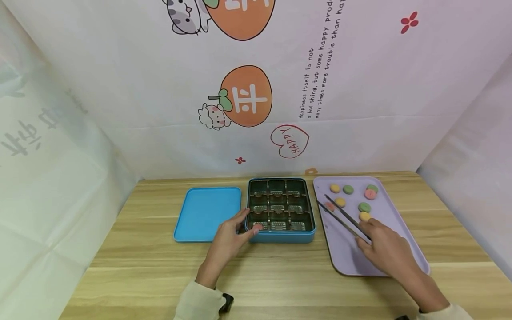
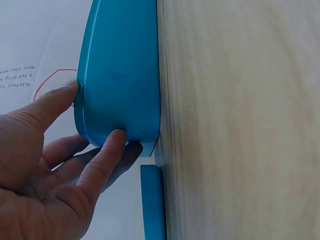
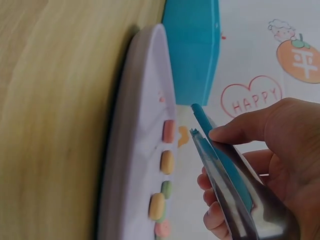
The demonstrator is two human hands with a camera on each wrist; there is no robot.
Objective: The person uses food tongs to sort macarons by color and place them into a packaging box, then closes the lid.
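sleeved right hand (image 1: 386, 246) grips tongs (image 3: 220, 180) above tray (image 1: 342, 253); printed heart (image 1: 290, 141) reads "happy".

Lid (image 1: 207, 214) left of box (image 1: 282, 237); tray (image 1: 347, 258) right, macarons (image 1: 364, 207) on tray.

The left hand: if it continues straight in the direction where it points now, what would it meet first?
The left hand would meet the blue box first. Its fingers seem to rest against the box's side, leaving little or no gap, though exact contact is hard to judge.
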